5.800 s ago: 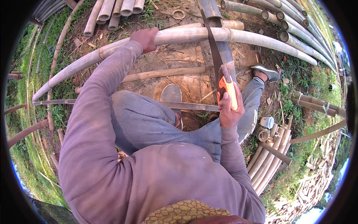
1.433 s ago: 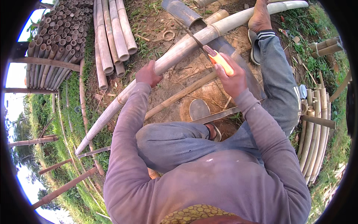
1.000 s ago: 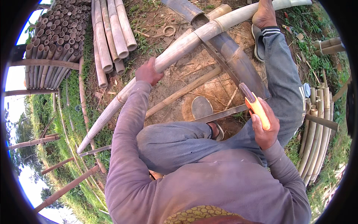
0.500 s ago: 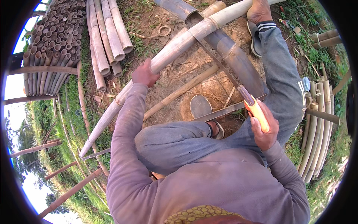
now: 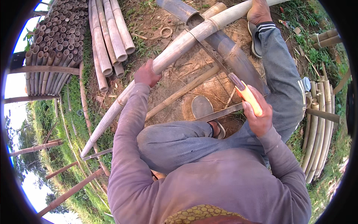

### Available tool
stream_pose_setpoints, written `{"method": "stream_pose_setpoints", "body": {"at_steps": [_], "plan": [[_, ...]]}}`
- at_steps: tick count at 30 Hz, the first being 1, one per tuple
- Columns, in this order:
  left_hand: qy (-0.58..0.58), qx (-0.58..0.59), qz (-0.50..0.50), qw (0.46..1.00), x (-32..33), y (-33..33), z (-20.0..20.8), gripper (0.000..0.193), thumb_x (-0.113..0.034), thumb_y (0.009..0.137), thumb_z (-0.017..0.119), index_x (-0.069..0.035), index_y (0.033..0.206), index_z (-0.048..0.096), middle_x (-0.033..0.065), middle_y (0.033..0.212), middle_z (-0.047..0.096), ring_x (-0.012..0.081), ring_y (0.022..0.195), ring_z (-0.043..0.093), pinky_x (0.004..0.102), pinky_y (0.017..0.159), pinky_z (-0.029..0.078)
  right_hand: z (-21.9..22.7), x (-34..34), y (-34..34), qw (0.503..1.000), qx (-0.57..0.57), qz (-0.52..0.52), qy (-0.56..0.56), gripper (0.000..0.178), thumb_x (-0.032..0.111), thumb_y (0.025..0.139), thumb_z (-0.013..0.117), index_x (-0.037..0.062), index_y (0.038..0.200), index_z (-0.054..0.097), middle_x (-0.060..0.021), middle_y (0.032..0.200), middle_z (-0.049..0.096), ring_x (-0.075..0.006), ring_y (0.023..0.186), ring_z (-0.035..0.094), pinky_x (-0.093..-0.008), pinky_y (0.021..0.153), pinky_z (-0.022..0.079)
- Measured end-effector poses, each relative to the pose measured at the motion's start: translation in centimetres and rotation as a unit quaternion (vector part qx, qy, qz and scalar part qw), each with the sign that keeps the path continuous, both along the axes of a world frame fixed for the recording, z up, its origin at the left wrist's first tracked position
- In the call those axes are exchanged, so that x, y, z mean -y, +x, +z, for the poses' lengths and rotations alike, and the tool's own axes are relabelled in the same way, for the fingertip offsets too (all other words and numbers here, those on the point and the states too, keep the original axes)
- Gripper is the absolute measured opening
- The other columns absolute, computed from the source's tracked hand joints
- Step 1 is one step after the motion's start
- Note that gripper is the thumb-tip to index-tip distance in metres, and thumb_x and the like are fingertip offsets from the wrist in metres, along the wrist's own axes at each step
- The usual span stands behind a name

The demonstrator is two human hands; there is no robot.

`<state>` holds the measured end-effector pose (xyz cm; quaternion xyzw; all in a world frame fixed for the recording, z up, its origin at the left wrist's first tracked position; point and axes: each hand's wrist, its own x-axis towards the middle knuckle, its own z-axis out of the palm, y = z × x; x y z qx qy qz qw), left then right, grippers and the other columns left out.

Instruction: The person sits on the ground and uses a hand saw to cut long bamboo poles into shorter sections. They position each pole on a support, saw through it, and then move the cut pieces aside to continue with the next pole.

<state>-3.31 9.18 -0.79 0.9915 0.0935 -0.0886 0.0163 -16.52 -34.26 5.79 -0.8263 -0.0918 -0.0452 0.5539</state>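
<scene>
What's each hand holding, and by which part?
The left hand grips a bamboo pole partway along; the right hand holds a handsaw by its orange handle.

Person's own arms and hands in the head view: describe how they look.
The left sleeve and right sleeve match: long, dusty mauve-grey cloth, creased around the elbows and reaching about to the wrists. No stripes or lettering show on them. The left hand and right hand are bare, without gloves.

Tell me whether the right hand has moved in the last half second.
Yes: the right hand has moved forward, nearer the pale bamboo pole.
</scene>
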Motion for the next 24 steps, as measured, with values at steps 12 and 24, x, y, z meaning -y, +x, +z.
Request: {"method": "stream_pose_setpoints", "body": {"at_steps": [12,24], "plan": [[0.007,0.013,-0.011,1.0,0.6,1.5,0.8,0.071,-0.04,0.077,0.084,-0.021,0.139,0.057,0.0165,0.115,0.075,0.0385,0.108,0.074,0.0503,0.093,0.059,-0.7,-10.9,16.6,0.999,-0.017,-0.023,-0.035,0.042,0.025,0.099,0.074,0.0058,0.136,0.066,-0.0221,0.111,0.076,-0.0386,0.099,0.076,-0.0414,0.084,0.06],[-0.002,0.017,-0.011,1.0,0.8,0.6,-0.3,0.068,-0.043,0.078,0.086,-0.017,0.134,0.057,0.0167,0.116,0.074,0.0395,0.106,0.074,0.0508,0.09,0.06,-2.8,-6.0,9.8,0.998,0.063,-0.015,0.003,0.043,0.014,0.098,0.074,0.0013,0.138,0.065,-0.0215,0.116,0.077,-0.0327,0.104,0.078,-0.0381,0.088,0.061]]}}
